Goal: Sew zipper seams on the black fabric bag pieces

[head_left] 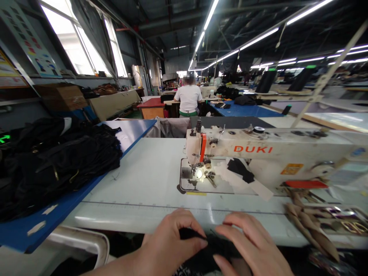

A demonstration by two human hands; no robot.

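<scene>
My left hand [175, 239] is at the table's front edge, its thumb and forefinger pinched on a piece of black fabric [211, 245]. Beside it, my right hand [253, 241] curves over the same fabric with thumb and fingers apart; its lower part runs out of view. The fabric hangs below the edge near my lap, and most of it is hidden by the hands. Beyond them stands a white sewing machine [258, 147] marked DUKI, its needle area [195, 172] lit and without fabric under the foot.
Black garments [57, 165] with zips are heaped on a blue-edged table at left. Pale and black strips [243, 172] lie under the machine arm. Tan straps [307, 226] and a tray of metal buckles [350, 220] are at right. A person in white [188, 97] sits ahead.
</scene>
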